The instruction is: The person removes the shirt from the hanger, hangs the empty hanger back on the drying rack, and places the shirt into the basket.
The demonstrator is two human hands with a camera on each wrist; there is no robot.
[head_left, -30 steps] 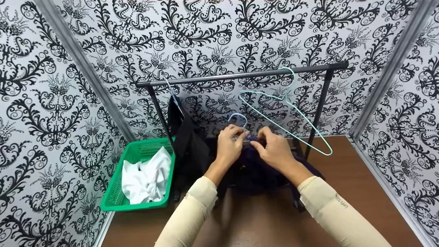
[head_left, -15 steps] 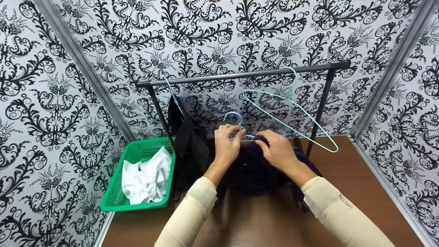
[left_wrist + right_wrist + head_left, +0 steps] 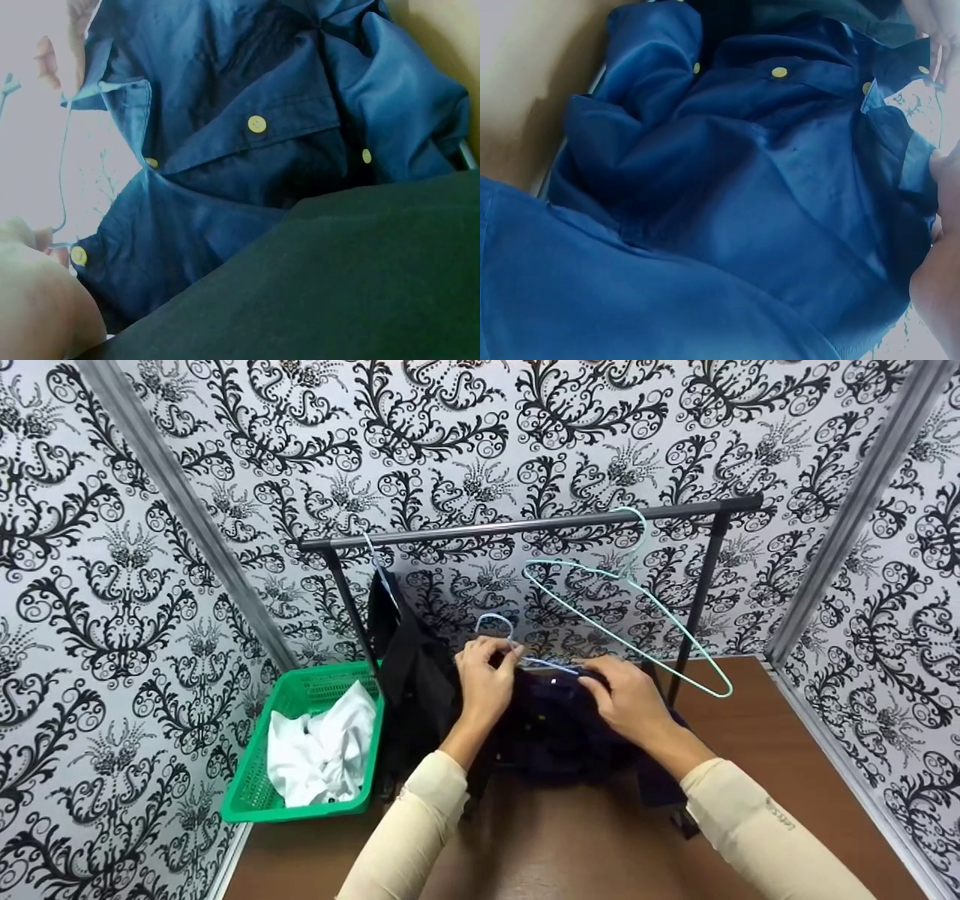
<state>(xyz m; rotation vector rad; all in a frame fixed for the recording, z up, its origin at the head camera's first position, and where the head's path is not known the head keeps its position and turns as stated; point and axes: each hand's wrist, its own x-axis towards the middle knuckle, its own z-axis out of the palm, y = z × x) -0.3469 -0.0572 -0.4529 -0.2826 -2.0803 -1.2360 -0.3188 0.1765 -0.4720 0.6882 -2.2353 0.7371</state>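
A navy shirt (image 3: 559, 727) with yellow buttons hangs in front of me. The left hand (image 3: 486, 671) pinches a light blue wire hanger (image 3: 495, 616) just below its hook. At the shirt's right shoulder side, the right hand (image 3: 628, 701) grips the cloth near the hanger's arm. Between the hands, a stretch of hanger wire shows bare. In the left wrist view the shirt (image 3: 225, 67) gapes at the neck, and a collar corner lies by the left hand (image 3: 41, 292). The right wrist view has the shirt (image 3: 727, 187) filling most of it, with the right hand (image 3: 939, 262) at its edge.
A dark metal rail (image 3: 480, 531) runs across behind the hands. From it hang a mint-green hanger (image 3: 622, 574) at right and a black garment (image 3: 416, 667) at left. On the brown table (image 3: 765, 750), a green basket (image 3: 240, 802) holds white cloth (image 3: 322, 750).
The right hand has moved right with the shirt cloth, while the left hand shifted slightly left with the hanger. More of the hanger wire shows between them.
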